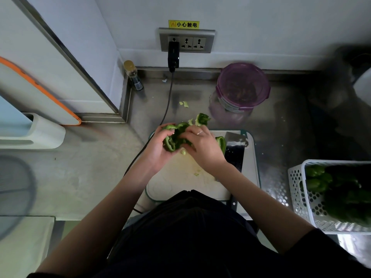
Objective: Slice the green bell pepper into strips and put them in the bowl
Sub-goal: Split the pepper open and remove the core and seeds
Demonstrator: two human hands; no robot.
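nearest my lens is the person's dark top (192, 227), filling the bottom of the view, with both bare forearms reaching forward over the white cutting board (176, 177). i see the left hand (158, 149) cupped under a piece of green bell pepper (172, 139), fingers curled round it, so that grip is closed on the pepper. the right hand (202, 147) meets it from the other side, fingers bent onto the same piece; a ring shows on one finger. both hands hold the pepper just above the far end of the board.

another pepper piece (221, 142) lies on the board just beside the right hand, and next to it rests a cleaver (234, 149), blade flat, along the board's right edge. pale scraps dot the board under the hands. the pepper's core and stem (201, 118) sits on the steel tabletop (281, 121) just beyond the board, with a few small bits (184, 103) farther back.

behind those stands the bowl (242, 88), a clear tub with a purple rim, near the wall. a black cable (167, 103) runs from the wall socket (186, 40) down past the board's left side. a small bottle (133, 76) stands in the corner. at far right a white perforated basket (301, 189) holds more green peppers (316, 178).
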